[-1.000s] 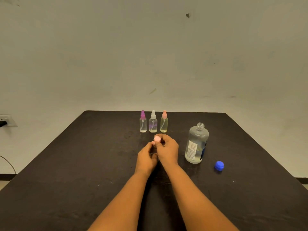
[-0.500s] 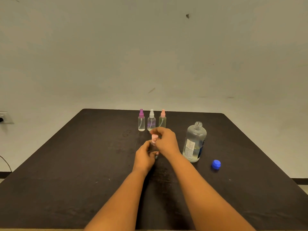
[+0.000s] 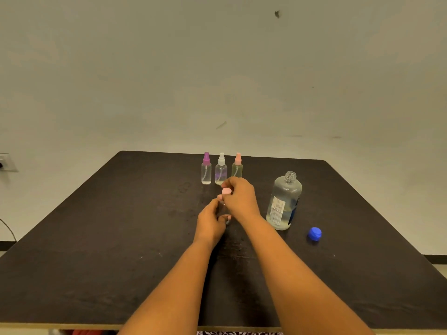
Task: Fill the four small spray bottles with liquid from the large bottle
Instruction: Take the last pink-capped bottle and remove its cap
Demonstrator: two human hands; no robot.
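Observation:
At the middle of the dark table [image 3: 108, 238] my left hand [image 3: 211, 220] grips the body of a small clear spray bottle [image 3: 222, 209], mostly hidden by my fingers. My right hand [image 3: 240, 195] pinches its pink spray cap [image 3: 226, 191] on top. Behind them stand three small spray bottles in a row: purple-capped [image 3: 206, 169], white-capped [image 3: 221, 169] and salmon-capped [image 3: 237, 166]. The large clear bottle [image 3: 284, 201] stands uncapped to the right, partly filled with liquid. Its blue cap [image 3: 314, 234] lies on the table further right.
A pale wall rises behind the table's far edge. A wall socket [image 3: 4, 162] with a cable sits at the far left. The table's near edge [image 3: 72, 326] runs along the bottom of the view.
My right hand has kept turning on the pink cap while my left hand holds the small bottle. The view shifted slightly; the other bottles have not moved.

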